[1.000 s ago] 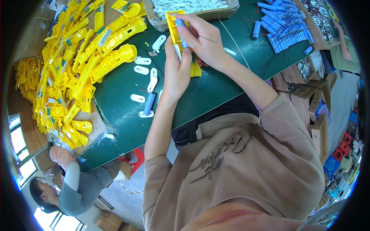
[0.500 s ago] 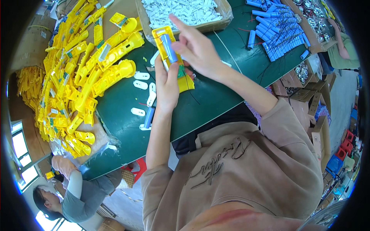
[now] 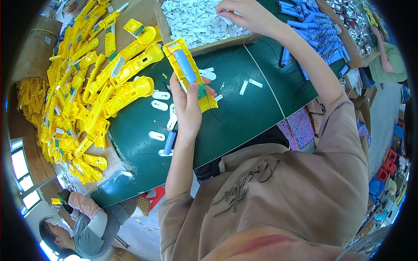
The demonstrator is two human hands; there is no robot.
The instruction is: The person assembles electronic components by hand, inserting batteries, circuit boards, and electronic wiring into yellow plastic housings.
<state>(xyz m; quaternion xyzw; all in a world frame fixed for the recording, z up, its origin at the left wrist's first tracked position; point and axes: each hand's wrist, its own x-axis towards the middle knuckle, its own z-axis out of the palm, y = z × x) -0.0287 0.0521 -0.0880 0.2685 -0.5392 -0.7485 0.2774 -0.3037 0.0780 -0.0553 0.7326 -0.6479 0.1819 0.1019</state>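
Observation:
My left hand (image 3: 187, 106) is closed around a yellow plastic housing half (image 3: 175, 51), held tilted above the green table. Inside the housing lies a blue cylindrical battery cell (image 3: 185, 66). Below the cell, near my thumb, a small green circuit board (image 3: 202, 91) shows, and a thin black wire trails out. My right hand (image 3: 246, 15) reaches over a carton (image 3: 213, 48) of small white plastic strips (image 3: 196, 26); its thumb and fingertips come together on a white strip at the pile's right side.
Yellow housings (image 3: 96, 87) are heaped at the left. White oval parts (image 3: 160, 105) and a blue cell (image 3: 170, 142) lie left of my forearm. Blue wired cells (image 3: 318, 39) pile up at the far right. A co-worker (image 3: 93, 226) sits at lower left.
My right hand has moved from beside the blue cell up and right to the carton of white strips. My left hand still holds the housing, lowered slightly.

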